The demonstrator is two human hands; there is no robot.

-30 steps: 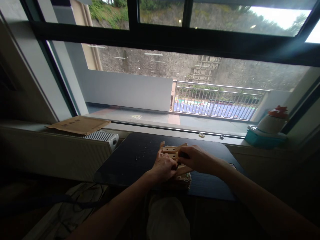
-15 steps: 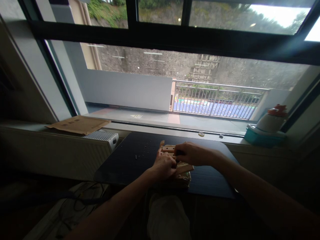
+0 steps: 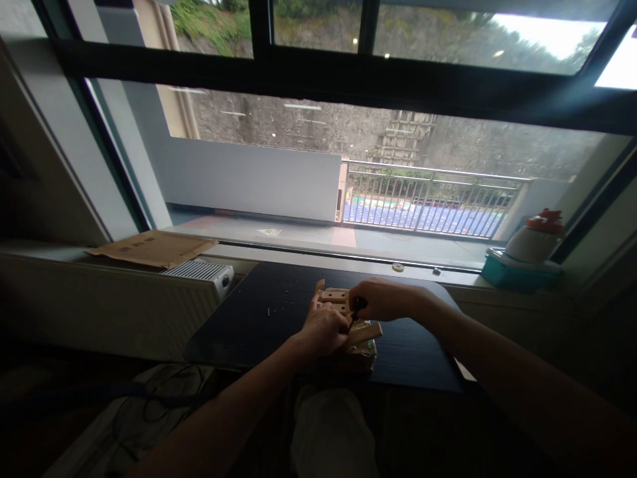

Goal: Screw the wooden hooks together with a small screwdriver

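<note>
On the dark table lies a box-like block [image 3: 363, 362] in shiny, crinkled wrapping. Several pale wooden strips with dark holes [image 3: 334, 297] are on top of it. My left hand [image 3: 323, 330] presses down there, its fingers closed on a wooden strip [image 3: 369, 332] that sticks out to the right at an angle. My right hand [image 3: 381, 299] is wrapped around the dark handle of a screwdriver-like tool [image 3: 358, 305]. The tool's thin shaft slants down to the wood beside my left fingertips. Its tip is hidden. Another wooden piece [image 3: 320, 285] stands out at the far left corner.
The dark table [image 3: 239, 332] carries small crumbs and a thin metal bit [image 3: 269, 312] on the left. Behind it, the window sill holds a tape roll [image 3: 397, 267] and a teal box [image 3: 517, 269] with a white, red-topped bottle [image 3: 535, 239]. A brown envelope [image 3: 154, 248] rests on the radiator [image 3: 124, 299].
My right hand has lifted and tilted slightly, bringing the dark handle and shaft into clearer view. My left hand stays on the wood. The whole view has shifted a little.
</note>
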